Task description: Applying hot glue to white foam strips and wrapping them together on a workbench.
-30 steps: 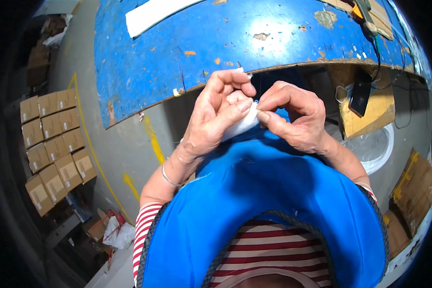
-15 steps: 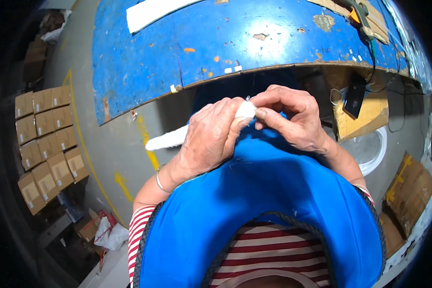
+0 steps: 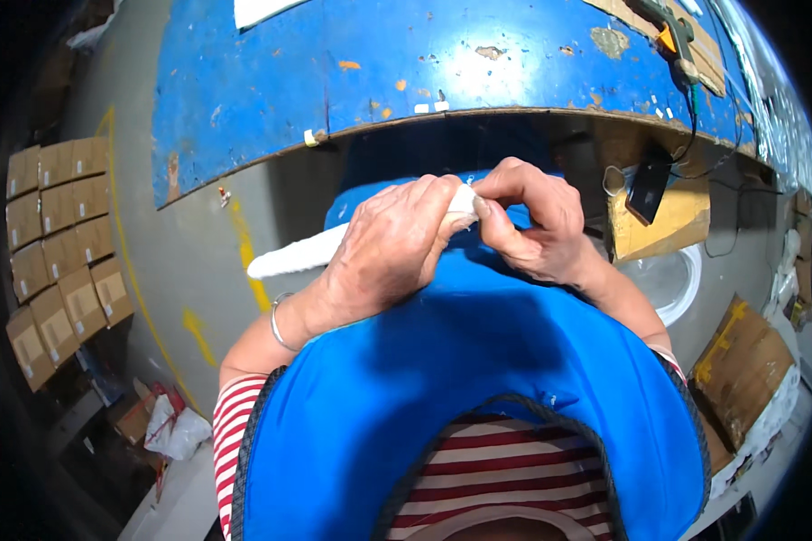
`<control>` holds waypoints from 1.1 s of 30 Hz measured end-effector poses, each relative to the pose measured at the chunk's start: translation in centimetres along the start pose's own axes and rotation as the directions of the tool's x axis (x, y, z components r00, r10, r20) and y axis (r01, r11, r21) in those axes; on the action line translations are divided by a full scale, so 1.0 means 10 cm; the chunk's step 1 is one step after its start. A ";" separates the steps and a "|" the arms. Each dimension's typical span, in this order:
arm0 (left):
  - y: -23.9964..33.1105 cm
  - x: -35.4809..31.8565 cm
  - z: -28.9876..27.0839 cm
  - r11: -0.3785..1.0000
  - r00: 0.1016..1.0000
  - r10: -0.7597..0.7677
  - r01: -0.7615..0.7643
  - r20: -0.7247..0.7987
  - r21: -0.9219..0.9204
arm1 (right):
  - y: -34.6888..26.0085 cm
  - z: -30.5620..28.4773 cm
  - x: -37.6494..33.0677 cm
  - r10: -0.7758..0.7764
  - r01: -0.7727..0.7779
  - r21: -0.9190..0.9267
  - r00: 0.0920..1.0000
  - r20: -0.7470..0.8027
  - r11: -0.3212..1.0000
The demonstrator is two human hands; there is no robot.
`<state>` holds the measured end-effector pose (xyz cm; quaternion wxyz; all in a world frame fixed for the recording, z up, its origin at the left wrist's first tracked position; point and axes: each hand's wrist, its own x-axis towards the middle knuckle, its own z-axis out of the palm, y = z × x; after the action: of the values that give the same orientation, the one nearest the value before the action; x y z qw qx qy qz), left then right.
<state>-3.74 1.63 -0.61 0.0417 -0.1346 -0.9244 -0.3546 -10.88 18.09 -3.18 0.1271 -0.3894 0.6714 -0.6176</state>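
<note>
A long white roll of soft, fabric-like material point(image 3: 299, 253) is held in front of my blue apron. My left hand point(image 3: 392, 236) wraps round it, and its tapered tail sticks out to the left past the wrist. At the other end, my right hand point(image 3: 534, 221) pinches the white tip between thumb and forefinger. A few loose threads show at that tip. The fingertips of both hands nearly meet there, and the middle of the roll is hidden under my left hand.
A worn blue table point(image 3: 379, 68) lies ahead, with a glue gun point(image 3: 678, 41) at its far right. Below it on the right are an open cardboard box point(image 3: 663, 225) and a dark flat panel point(image 3: 650, 191). Stacked cartons point(image 3: 59, 243) stand on the left.
My right fingers have closed in on the tip, and the white end is more tilted and squeezed. More of the tail shows at left. The whole view has shifted slightly.
</note>
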 end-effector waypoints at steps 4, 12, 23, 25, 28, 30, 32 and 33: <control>-0.02 0.01 -0.01 1.000 0.999 -0.018 0.019 -0.027 0.012 | 0.00 0.01 -0.04 0.368 -0.363 0.418 0.927 0.072 0.833; -0.12 0.05 -0.15 0.844 0.961 -0.065 0.196 0.268 -0.500 | 0.05 -0.06 -0.01 -0.015 0.012 0.127 1.000 0.021 0.992; -0.14 0.07 -0.16 0.658 0.884 -0.110 0.408 0.454 -0.633 | -0.04 -0.13 0.01 0.385 -0.410 0.638 0.904 0.187 0.652; -0.18 0.07 -0.19 0.411 0.812 -0.068 0.552 0.580 -0.725 | -0.05 -0.16 0.01 0.277 -0.357 0.551 0.934 0.226 0.754; -0.24 0.07 -0.20 0.283 0.756 -0.062 0.639 0.651 -0.715 | -0.03 -0.14 0.03 0.067 -0.110 0.245 0.982 0.177 0.963; -0.27 0.07 -0.18 0.214 0.751 -0.015 0.647 0.660 -0.732 | -0.02 -0.13 0.04 -0.027 -0.005 0.184 0.985 0.169 0.983; -0.28 0.06 -0.16 0.142 0.746 0.035 0.655 0.665 -0.742 | -0.03 -0.12 0.03 -0.090 0.074 0.097 0.981 0.170 0.993; -0.28 0.05 -0.14 0.098 0.731 0.043 0.675 0.681 -0.731 | -0.03 -0.10 0.03 -0.156 0.153 0.028 0.978 0.135 0.988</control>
<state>-4.98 -1.21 -1.24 -0.4014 -0.0058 -0.4517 -0.7968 -11.63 18.68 -2.63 0.1281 -0.4808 0.6233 -0.6033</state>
